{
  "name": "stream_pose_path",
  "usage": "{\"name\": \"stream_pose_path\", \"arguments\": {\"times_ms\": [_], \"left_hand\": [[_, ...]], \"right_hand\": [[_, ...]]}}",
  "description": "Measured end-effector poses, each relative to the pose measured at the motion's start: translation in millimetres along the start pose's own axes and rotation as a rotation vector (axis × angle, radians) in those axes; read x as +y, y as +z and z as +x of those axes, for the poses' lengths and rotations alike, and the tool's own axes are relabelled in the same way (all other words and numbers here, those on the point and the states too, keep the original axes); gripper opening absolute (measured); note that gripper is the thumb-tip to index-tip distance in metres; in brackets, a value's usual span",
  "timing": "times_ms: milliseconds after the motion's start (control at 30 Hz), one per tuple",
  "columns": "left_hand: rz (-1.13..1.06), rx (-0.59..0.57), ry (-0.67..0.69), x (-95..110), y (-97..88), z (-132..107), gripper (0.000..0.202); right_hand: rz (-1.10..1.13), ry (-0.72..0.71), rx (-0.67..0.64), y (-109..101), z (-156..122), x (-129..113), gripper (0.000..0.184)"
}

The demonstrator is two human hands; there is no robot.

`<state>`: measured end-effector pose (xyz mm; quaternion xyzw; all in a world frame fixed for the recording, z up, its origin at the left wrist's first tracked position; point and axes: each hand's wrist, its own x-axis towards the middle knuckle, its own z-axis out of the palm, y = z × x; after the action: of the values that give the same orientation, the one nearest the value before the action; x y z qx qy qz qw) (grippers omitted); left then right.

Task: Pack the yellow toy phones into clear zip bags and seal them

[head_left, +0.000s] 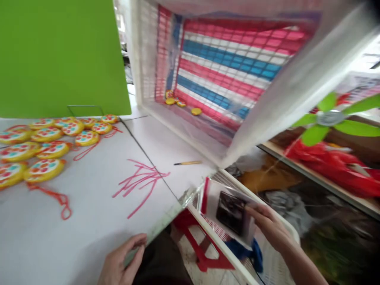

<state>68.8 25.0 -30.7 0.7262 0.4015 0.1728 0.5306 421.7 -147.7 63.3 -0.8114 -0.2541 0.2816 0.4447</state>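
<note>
My right hand is closed on the near side of a clear plastic bag with a red strip along one end. Something dark and rectangular shows in the bag, too blurred to name. The bag is over a white plastic basket beside the table. At the table's front edge rests my left hand, its thumb and fingers curved and apart, with no object in it. On the white table in front of it lie pink strands and a thin brush-like stick.
Several yellow palette-shaped pieces with coloured dots and orange cords lie at left before a green board. A white crate lined with striped cloth stands tilted behind. A green-bladed fan is at right, a red stool below.
</note>
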Motion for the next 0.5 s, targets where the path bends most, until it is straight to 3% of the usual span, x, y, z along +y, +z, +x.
{"name": "stream_pose_path", "arguments": {"times_ms": [100,267,367,500], "left_hand": [[-0.303,-0.171,-0.167,28,14.3,7,0.041],[-0.774,-0.179,-0.189,77,17.2,7,0.049],[-0.995,-0.024,-0.193,85,-1.6,8,0.04],[-1.059,0.279,-0.321,66,-39.9,8,0.04]], "right_hand": [[0.485,0.089,-0.031,18,-21,-35,0.023],[0.911,0.162,-0.271,104,-23,-64,0.018],[1.025,0.211,-0.407,160,-23,-77,0.02],[1.043,0.231,-0.501,216,-28,-83,0.02]]}}
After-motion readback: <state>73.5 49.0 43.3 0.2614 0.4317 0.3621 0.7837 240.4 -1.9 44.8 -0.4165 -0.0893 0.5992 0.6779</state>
